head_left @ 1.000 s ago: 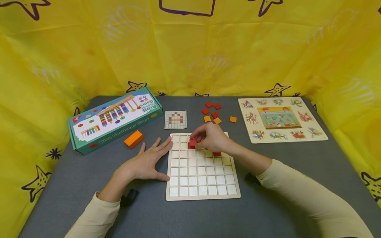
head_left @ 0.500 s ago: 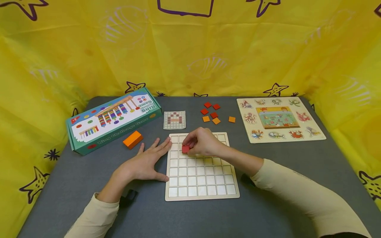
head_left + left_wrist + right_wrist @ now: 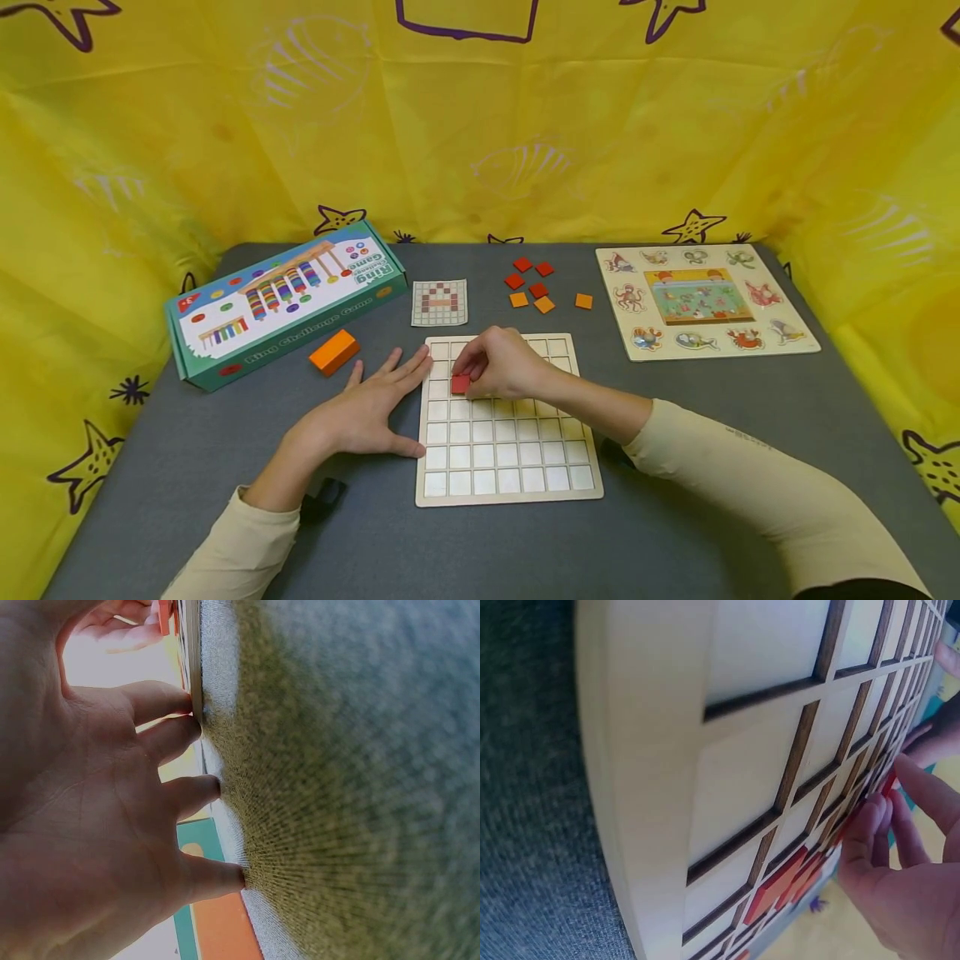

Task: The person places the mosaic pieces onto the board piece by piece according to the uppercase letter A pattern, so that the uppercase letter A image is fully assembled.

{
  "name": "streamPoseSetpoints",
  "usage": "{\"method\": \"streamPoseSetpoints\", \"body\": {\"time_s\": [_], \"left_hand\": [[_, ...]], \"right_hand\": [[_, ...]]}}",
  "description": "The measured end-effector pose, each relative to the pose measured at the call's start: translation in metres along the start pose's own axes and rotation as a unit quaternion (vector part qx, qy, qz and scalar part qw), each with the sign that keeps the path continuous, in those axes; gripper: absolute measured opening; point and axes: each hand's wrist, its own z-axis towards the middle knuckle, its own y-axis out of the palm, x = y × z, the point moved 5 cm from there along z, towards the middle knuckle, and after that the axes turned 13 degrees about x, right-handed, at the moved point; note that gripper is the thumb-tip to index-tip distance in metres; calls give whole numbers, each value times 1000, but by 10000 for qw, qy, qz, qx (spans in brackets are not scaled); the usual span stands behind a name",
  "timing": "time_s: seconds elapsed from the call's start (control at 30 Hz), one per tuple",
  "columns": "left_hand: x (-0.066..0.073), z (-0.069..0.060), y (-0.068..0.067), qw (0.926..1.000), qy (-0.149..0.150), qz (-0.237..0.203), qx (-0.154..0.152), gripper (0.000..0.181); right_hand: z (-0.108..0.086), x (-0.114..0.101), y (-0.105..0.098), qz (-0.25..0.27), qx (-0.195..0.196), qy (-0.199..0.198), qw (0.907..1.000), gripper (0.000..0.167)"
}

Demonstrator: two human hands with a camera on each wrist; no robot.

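Note:
A pale wooden grid board (image 3: pixel 495 504) lies on the dark table. My right hand (image 3: pixel 501 364) pinches a small red square tile (image 3: pixel 461 384) between thumb and fingers, low over the board's left columns. In the right wrist view, red tiles (image 3: pixel 776 885) sit in cells of the board, which my right hand mostly hides in the head view. My left hand (image 3: pixel 367 412) lies spread beside the board, its fingertips and thumb at the left edge. The left wrist view shows the palm of that hand (image 3: pixel 112 787) with fingers extended downward onto the table cloth.
Behind the board lie loose red tiles (image 3: pixel 537 290) and orange tiles (image 3: pixel 544 305). A grid pattern card (image 3: pixel 439 302) is near them. At left stand a green game box (image 3: pixel 288 304) and an orange block (image 3: pixel 334 352). A sea-animal puzzle board (image 3: pixel 705 300) lies at right.
My right hand has moved left and slightly nearer the body, carrying the red tile toward the second column. The left hand has stayed at the board's edge.

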Motion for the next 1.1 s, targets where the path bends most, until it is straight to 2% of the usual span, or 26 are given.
{"method": "streamPoseSetpoints", "body": {"time_s": [0.3,0.6,1.1], "left_hand": [[0,-1,-1,10000,-25,34,0,121],[0,0,0,10000,29,6,34,122],[-1,0,1,10000,17,3,45,122]], "right_hand": [[1,0,4,-131,-52,126,9998,25],[0,0,5,-322,-54,86,9994,24],[-1,1,3,-174,-83,101,9998,27]]}}
